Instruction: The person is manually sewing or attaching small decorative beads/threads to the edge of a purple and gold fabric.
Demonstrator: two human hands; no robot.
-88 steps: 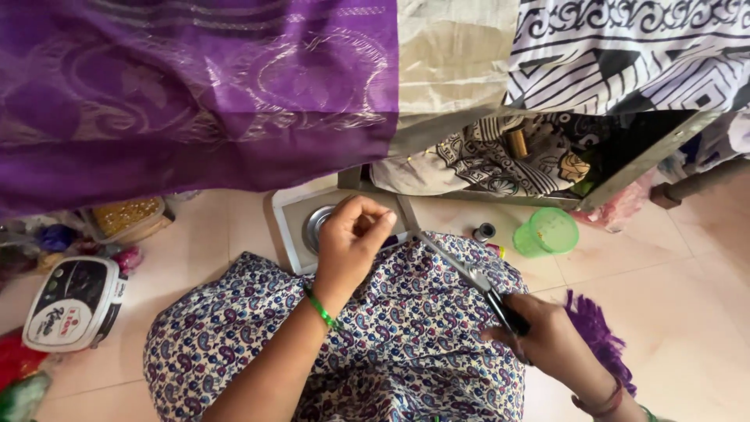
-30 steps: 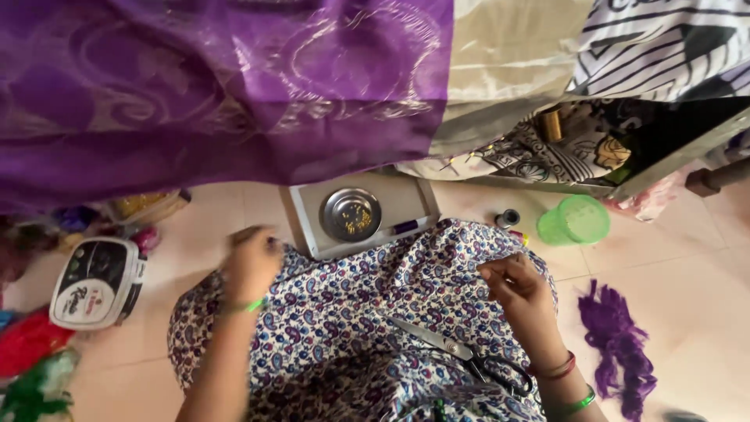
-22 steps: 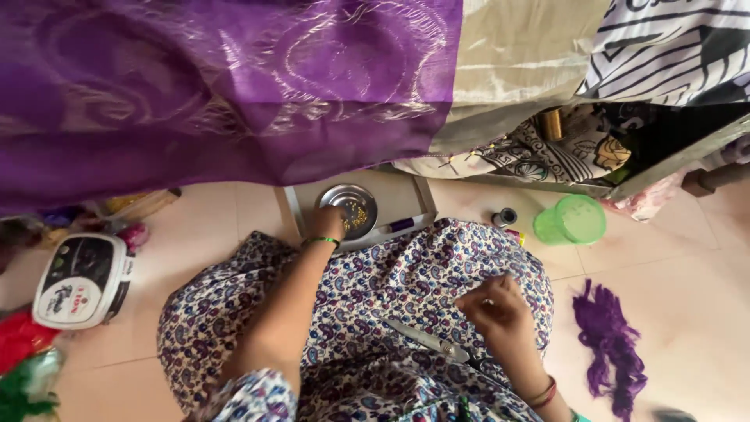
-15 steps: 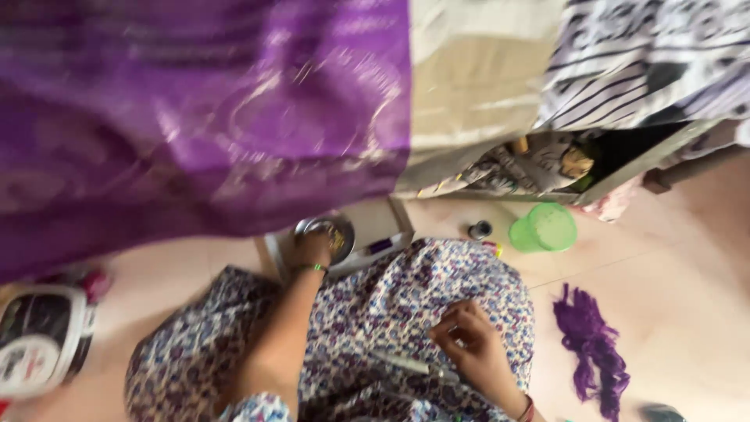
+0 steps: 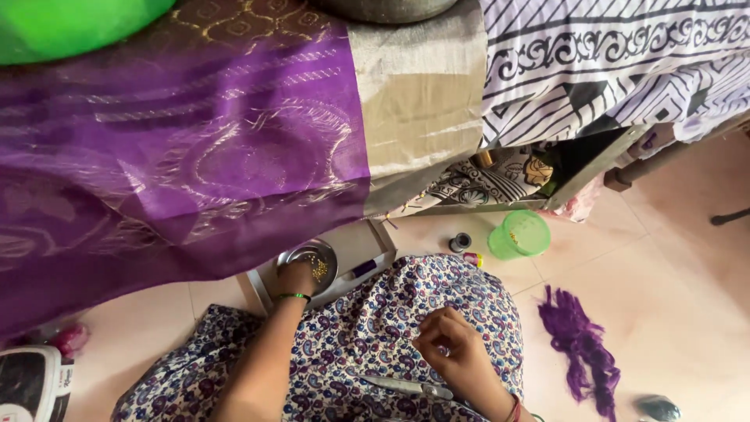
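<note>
we see the left hand [image 5: 297,278] dipped into a small steel dish [image 5: 312,262] of tiny yellow beads [image 5: 319,269], fingertips bent down among them; whether it grips any we cannot tell, the fingers hide that. the dish sits on a pale tray [image 5: 359,246] on the floor, its far edge lost under the hanging purple cloth [image 5: 180,156]. the right hand [image 5: 453,355] rests curled on our floral lap [image 5: 375,328], fingers pinched on something too small to name. scissors [image 5: 406,385] lie on the lap just beside it. a green cup [image 5: 519,234] and purple threads [image 5: 582,348] lie off right.
</note>
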